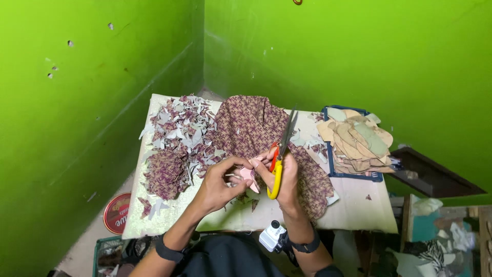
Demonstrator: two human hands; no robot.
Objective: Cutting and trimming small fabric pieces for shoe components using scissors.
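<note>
My right hand (284, 177) holds the scissors (281, 154), my fingers closed through the yellow and orange handles, the blades pointing up and away from me over the patterned cloth (256, 128). My left hand (218, 184) pinches a small pinkish cut piece (251, 179) between thumb and fingertips, right beside the scissor handles, so the two hands nearly touch. Both hover just above the near edge of the cloth, which lies spread across the middle of the pale worktop (359, 210). Left of the cloth sits a heap of scraps (177, 141), purple-patterned bits mixed with grey-white ones, and a few loose pieces lie nearer to me. Right of the cloth, a blue tray (353, 175) holds a stack of tan and greenish cut shapes (356, 138). Down past the worktop's left edge, a round red tin (117, 213) rests on the floor.
</note>
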